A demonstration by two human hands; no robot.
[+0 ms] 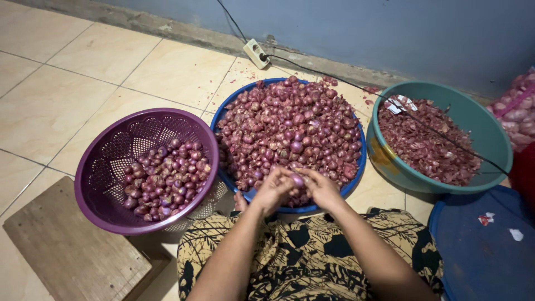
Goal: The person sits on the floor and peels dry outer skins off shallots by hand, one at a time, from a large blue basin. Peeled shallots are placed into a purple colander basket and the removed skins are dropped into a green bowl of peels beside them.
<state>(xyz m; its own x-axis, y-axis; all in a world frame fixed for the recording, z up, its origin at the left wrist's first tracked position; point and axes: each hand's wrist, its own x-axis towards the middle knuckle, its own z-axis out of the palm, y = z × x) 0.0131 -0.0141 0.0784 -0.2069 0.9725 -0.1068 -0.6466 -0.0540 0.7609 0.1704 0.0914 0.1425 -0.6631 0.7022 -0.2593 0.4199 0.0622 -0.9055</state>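
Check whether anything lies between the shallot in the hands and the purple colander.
Nothing visible does. Left hand and right hand hold one shallot over the blue basin's near rim; the purple colander sits directly beside it, its open top unobstructed.

One small purple shallot (297, 180) sits between the fingertips of both hands. It looks round and shiny. It is held just over the 6 o'clock edge of the blue tray (356, 167) piled with shallots.
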